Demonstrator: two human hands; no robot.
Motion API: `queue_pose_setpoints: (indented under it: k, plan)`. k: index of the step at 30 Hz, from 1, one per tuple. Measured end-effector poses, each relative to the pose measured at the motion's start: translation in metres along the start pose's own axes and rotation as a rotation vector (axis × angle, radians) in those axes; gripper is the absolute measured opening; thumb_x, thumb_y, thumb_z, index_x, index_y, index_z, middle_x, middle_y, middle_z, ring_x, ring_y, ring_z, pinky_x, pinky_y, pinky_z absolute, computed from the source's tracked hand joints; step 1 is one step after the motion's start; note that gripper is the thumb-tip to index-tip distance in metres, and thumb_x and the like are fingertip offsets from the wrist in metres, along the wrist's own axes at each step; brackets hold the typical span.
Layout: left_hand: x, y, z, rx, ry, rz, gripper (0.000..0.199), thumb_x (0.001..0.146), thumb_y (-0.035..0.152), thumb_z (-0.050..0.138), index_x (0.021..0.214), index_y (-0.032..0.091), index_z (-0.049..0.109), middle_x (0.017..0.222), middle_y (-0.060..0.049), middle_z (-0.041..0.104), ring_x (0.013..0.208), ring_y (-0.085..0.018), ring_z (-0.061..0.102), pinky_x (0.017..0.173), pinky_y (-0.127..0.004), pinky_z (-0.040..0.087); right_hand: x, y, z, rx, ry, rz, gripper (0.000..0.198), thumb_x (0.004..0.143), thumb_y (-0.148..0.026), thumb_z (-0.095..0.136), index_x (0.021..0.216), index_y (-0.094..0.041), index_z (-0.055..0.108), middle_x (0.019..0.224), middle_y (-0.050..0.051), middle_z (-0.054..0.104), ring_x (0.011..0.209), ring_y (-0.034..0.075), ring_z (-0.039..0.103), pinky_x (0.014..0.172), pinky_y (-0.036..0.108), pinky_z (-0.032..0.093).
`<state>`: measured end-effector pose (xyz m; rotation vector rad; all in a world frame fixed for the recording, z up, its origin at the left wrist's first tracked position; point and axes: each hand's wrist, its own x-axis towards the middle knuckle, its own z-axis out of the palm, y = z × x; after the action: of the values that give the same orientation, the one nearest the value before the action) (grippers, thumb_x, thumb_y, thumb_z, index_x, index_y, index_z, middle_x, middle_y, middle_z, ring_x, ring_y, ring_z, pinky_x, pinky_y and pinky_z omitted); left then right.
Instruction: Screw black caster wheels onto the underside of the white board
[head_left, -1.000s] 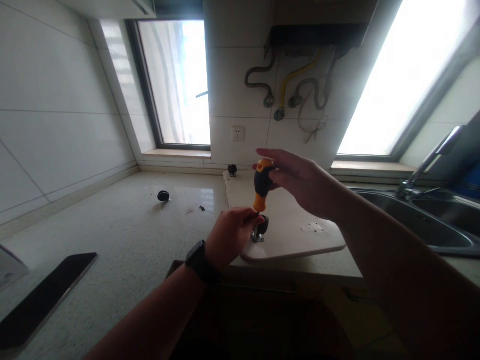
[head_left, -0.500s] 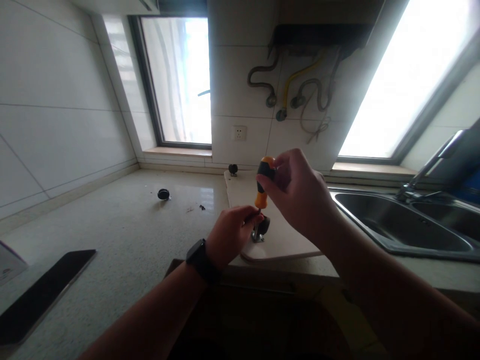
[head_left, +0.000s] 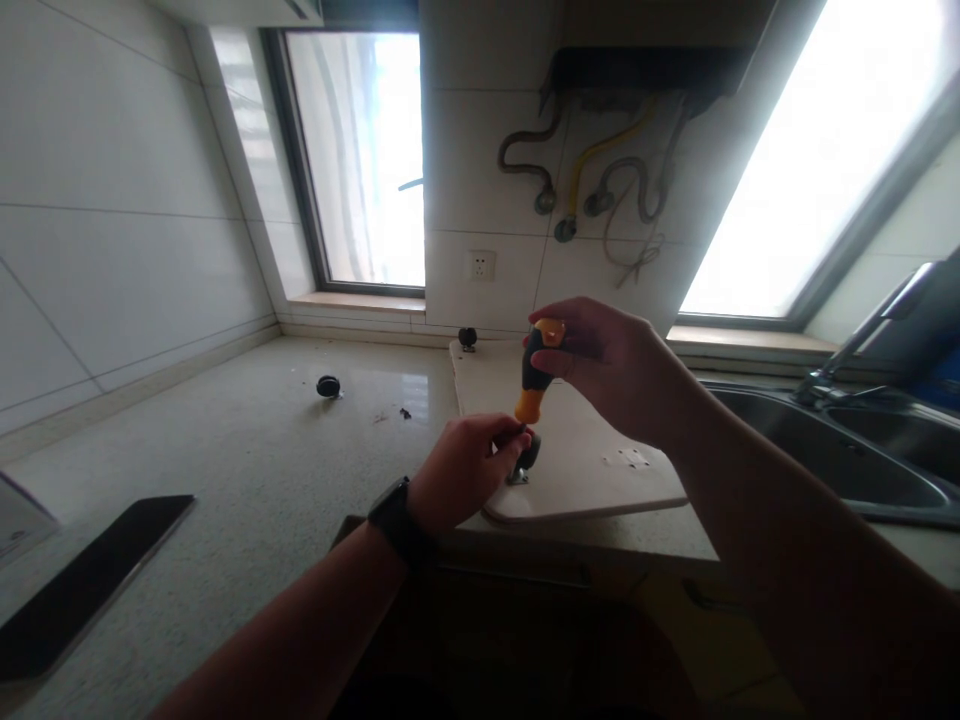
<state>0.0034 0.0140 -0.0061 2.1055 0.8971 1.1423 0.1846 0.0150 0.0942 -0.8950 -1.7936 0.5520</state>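
My right hand [head_left: 611, 365] grips the yellow and black handle of a screwdriver [head_left: 535, 368], held nearly upright with its top leaning right. My left hand [head_left: 472, 465], with a dark watch on the wrist, pinches the shaft just below the handle. Under these fingertips a black caster wheel [head_left: 529, 454] stands on a metal plate at the near left corner of a white board [head_left: 570, 490]. The fingers hide the screwdriver's tip and most of the shaft. Another caster [head_left: 467, 338] is on the board's far left corner.
A loose black caster [head_left: 328, 386] and small dark bits, perhaps screws [head_left: 405, 413], lie on the speckled counter [head_left: 262, 460]. A flat black panel [head_left: 90, 590] is at the left. To the right are a steel sink [head_left: 780, 440] and its faucet [head_left: 832, 370].
My right hand has shifted slightly right and changed its hold, its fingers now over the handle's top. The screwdriver leans more to the right. My left hand stays at the shaft.
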Motion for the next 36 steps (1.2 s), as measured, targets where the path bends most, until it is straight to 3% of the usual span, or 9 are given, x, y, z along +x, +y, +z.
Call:
queue_pose_setpoints:
  k: [7, 13, 17, 21, 25, 30, 36]
  plan:
    - [-0.001, 0.002, 0.000, 0.061, -0.003, 0.018, 0.017, 0.097, 0.026, 0.062, 0.101, 0.019, 0.077, 0.092, -0.003, 0.080, 0.075, -0.015, 0.068, 0.070, -0.029, 0.051, -0.007, -0.013, 0.008, -0.265, 0.171, 0.005, 0.041, 0.073, -0.041, 0.087, 0.098, -0.022, 0.062, 0.087, 0.003, 0.072, 0.075, 0.021, 0.070, 0.064, 0.038, 0.059]
    - [0.001, -0.001, 0.002, -0.018, -0.010, -0.004, 0.014, 0.095, 0.026, 0.068, 0.103, 0.019, 0.077, 0.097, -0.004, 0.081, 0.086, -0.017, 0.073, 0.078, -0.030, 0.054, -0.007, -0.019, 0.010, -0.367, 0.190, 0.029, 0.044, 0.071, -0.045, 0.088, 0.096, -0.022, 0.062, 0.084, 0.002, 0.071, 0.074, 0.022, 0.069, 0.066, 0.039, 0.057]
    - [0.002, -0.003, 0.003, -0.040, -0.013, -0.024, 0.014, 0.094, 0.023, 0.069, 0.104, 0.019, 0.077, 0.100, -0.005, 0.081, 0.089, -0.018, 0.074, 0.082, -0.031, 0.055, -0.007, -0.015, 0.010, -0.310, 0.128, 0.061, 0.045, 0.076, -0.047, 0.083, 0.108, -0.023, 0.064, 0.092, 0.003, 0.070, 0.078, 0.021, 0.069, 0.068, 0.039, 0.057]
    - [0.001, -0.003, 0.004, 0.001, -0.011, -0.036, 0.013, 0.094, 0.026, 0.069, 0.101, 0.018, 0.078, 0.094, -0.005, 0.081, 0.084, -0.018, 0.073, 0.076, -0.030, 0.054, -0.013, -0.008, 0.009, -0.206, -0.037, 0.100, 0.044, 0.085, -0.044, 0.075, 0.121, -0.025, 0.057, 0.089, 0.000, 0.066, 0.079, 0.020, 0.068, 0.069, 0.037, 0.057]
    - [0.001, -0.002, 0.002, 0.005, -0.024, -0.010, 0.015, 0.095, 0.029, 0.068, 0.102, 0.019, 0.077, 0.093, -0.004, 0.079, 0.081, -0.016, 0.070, 0.074, -0.029, 0.052, -0.018, -0.002, 0.007, -0.174, -0.073, 0.071, 0.040, 0.086, -0.042, 0.074, 0.117, -0.027, 0.054, 0.087, -0.002, 0.064, 0.077, 0.019, 0.067, 0.066, 0.036, 0.057]
    - [0.002, -0.009, -0.003, -0.030, 0.012, 0.026, 0.027, 0.095, 0.044, 0.068, 0.106, 0.020, 0.075, 0.094, -0.004, 0.074, 0.078, -0.015, 0.064, 0.069, -0.029, 0.049, -0.017, -0.001, 0.002, -0.016, 0.136, 0.038, 0.037, 0.086, -0.039, 0.075, 0.113, -0.026, 0.054, 0.086, 0.000, 0.065, 0.075, 0.019, 0.068, 0.060, 0.033, 0.056]
    - [0.003, -0.030, -0.004, 0.040, 0.056, 0.018, 0.036, 0.103, 0.048, 0.052, 0.106, 0.018, 0.072, 0.101, -0.007, 0.071, 0.086, -0.018, 0.063, 0.077, -0.033, 0.050, -0.029, -0.005, -0.030, 0.170, 0.507, 0.059, 0.027, 0.082, -0.023, 0.072, 0.104, -0.025, 0.057, 0.071, -0.002, 0.064, 0.063, 0.017, 0.065, 0.053, 0.029, 0.050]
